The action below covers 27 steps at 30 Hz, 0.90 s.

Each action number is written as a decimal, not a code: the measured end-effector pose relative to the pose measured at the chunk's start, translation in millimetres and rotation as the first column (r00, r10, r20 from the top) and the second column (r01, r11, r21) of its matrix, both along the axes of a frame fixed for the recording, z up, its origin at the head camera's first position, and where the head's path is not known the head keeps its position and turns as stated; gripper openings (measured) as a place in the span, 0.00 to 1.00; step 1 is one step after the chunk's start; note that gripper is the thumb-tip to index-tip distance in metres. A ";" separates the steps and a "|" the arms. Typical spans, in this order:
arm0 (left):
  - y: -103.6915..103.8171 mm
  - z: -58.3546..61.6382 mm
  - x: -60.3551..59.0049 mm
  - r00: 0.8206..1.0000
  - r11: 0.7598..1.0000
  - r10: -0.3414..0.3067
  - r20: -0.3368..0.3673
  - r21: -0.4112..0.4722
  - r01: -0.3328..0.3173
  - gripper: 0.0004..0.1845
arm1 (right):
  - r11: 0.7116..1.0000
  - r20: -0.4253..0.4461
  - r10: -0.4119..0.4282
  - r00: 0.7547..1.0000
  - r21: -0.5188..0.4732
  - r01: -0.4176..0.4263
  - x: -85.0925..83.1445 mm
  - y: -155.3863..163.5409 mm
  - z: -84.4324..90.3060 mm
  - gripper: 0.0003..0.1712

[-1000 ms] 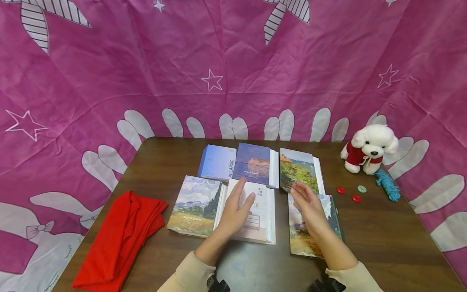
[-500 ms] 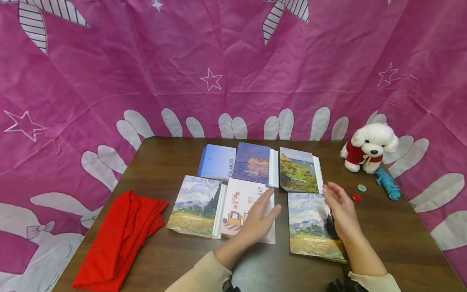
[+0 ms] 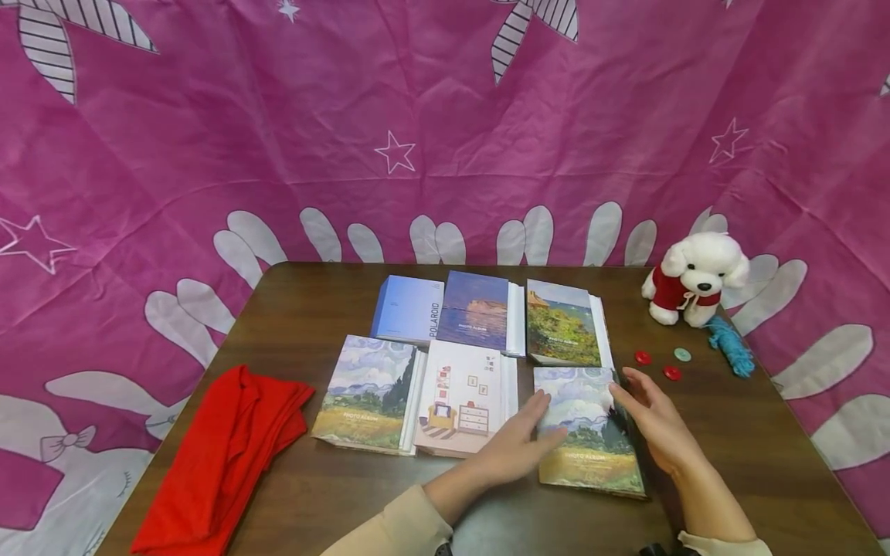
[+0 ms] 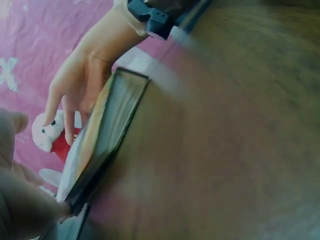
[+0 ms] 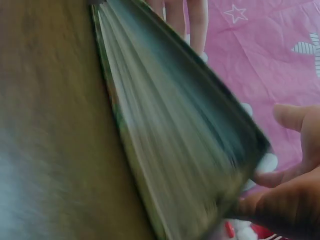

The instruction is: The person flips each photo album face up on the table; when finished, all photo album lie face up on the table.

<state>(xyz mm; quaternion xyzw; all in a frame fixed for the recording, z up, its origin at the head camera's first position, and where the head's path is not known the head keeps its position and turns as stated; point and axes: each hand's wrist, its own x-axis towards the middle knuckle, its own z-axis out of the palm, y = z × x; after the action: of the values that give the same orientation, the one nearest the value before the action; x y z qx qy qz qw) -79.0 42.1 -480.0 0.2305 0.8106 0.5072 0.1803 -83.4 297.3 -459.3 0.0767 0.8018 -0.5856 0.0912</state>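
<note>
- Two hands of mine sit at the nearest photo album (image 3: 587,432), which lies flat on the brown worktop (image 3: 730,455) at the front right of the group. My left hand (image 3: 518,448) lies against its left edge with fingers nearly straight; my right hand (image 3: 653,421) has its fingers curled about the right edge, thumb on the cover.
- Both wrist views are smeared with blur; they show only the album's page edge, and I cannot tell whether the book is lifted off the wood.
- My forearms are cut off by the bottom of the head view, and my right hand hides the album's right rim.
- Half a second ago my left hand lay on the white room-picture album (image 3: 462,405); now that cover is bare, and the near album sits closer to it.
- Farther back lie the wheat-field album (image 3: 365,390), a red cloth (image 3: 222,452) at far left, then three more albums in a row.
- Buttons (image 3: 670,373), blue yarn (image 3: 730,347) and a white plush dog (image 3: 691,278) stand beyond on the right.
</note>
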 end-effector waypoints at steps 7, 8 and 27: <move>11.2 -3.8 7.3 0.991 0.992 0.117 0.058 0.045 -0.120 0.42 | 0.998 0.007 -0.054 0.999 -0.043 0.054 3.5 -3.2 -6.3 0.42; 15.1 -4.6 9.3 0.989 0.989 0.128 0.069 0.064 -0.133 0.42 | 0.996 0.008 -0.065 0.998 -0.066 0.066 3.9 -2.8 -7.7 0.42; 58.4 -5.1 14.0 0.984 0.983 0.176 0.042 0.046 -0.178 0.42 | 0.869 -0.115 -0.190 0.975 -0.482 0.113 -2.8 6.2 9.3 0.13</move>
<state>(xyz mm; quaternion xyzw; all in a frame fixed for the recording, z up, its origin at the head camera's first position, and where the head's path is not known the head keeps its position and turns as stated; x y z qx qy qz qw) -65.0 100.4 -485.1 0.1524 0.8115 0.5455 0.1441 -86.2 303.6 -450.0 0.0682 0.6310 -0.7728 -0.0032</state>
